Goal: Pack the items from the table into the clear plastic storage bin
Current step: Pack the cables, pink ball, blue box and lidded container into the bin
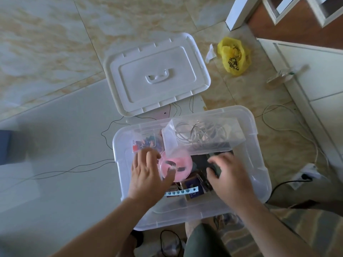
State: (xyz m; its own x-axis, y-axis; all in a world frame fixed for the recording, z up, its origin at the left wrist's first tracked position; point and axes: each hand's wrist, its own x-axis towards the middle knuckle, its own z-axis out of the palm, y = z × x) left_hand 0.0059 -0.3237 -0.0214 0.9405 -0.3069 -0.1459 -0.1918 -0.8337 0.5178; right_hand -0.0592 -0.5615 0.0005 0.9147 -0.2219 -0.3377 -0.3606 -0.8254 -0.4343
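Both forearms reaching down from the near edge into the clear plastic storage bin point(258, 158), palms down. Left hand point(146, 175) inside the bin's left half, fingers spread and mostly straight, fingertips resting on or just beside the round pink container point(178, 164); thumb lying along the container's near rim, apparently pressing rather than wrapping. Right hand point(228, 173) inside the bin's right half, fingers curled round a dark object point(216, 168), thumb on its near side; what the object is, not clear through the blur.

In the bin's far right corner, a clear plastic box point(202, 136) of pale coiled cords, tilted over the other contents. In the bin's far left corner, a small clear case point(146, 143) of colourful bits. Near the bin's middle, below the pink container, a light blue strip point(181, 192) with a row of holes, lying among dark cards.

Beyond the bin, the white lid point(157, 73) flat on the table, handle side up. Right of the lid, on the tiled floor, a yellow plastic bag point(233, 56) with black printing, too crumpled and small to read. No other legible writing anywhere.
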